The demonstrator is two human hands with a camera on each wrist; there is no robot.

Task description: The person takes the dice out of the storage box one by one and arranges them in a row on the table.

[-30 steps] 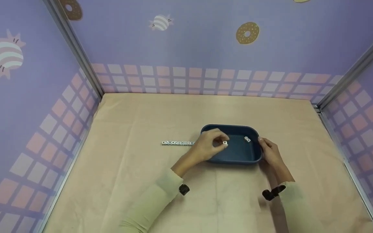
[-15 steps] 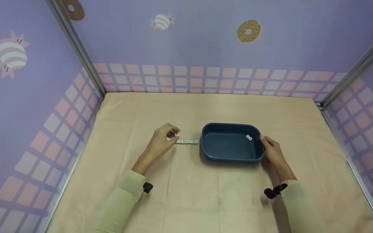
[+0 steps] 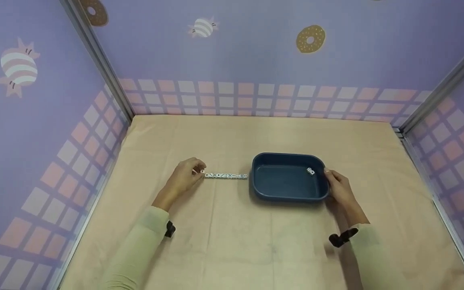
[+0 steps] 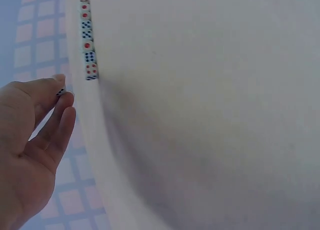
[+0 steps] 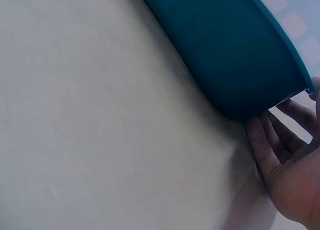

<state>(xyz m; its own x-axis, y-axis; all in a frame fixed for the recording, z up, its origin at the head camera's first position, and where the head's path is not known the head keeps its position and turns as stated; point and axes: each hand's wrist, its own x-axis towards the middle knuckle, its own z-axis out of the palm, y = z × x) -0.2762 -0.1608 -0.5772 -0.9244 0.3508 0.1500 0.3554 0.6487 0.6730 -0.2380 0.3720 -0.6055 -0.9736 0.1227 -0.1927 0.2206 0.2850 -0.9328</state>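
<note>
My left hand (image 3: 184, 175) pinches a white die (image 4: 61, 91) between thumb and fingertips, just off the left end of a straight row of dice (image 3: 226, 176). The row lies on the cloth, its dice side by side, with red and dark pips visible in the left wrist view. To the right of the row stands a dark blue rectangular basin (image 3: 284, 183) with rounded corners. Inside it, near the right wall, lie a couple of loose dice (image 3: 310, 171). My right hand (image 3: 341, 189) grips the basin's right end, thumb at the rim and fingers against the outer wall.
A beige cloth (image 3: 240, 249) with faint creases covers the table. Purple panels (image 3: 248, 48) with a checked border enclose the back and both sides. Metal posts (image 3: 99, 60) stand at the back corners.
My left hand has moved from over the basin leftward to the row's left end, carrying the die. The right hand stays on the basin.
</note>
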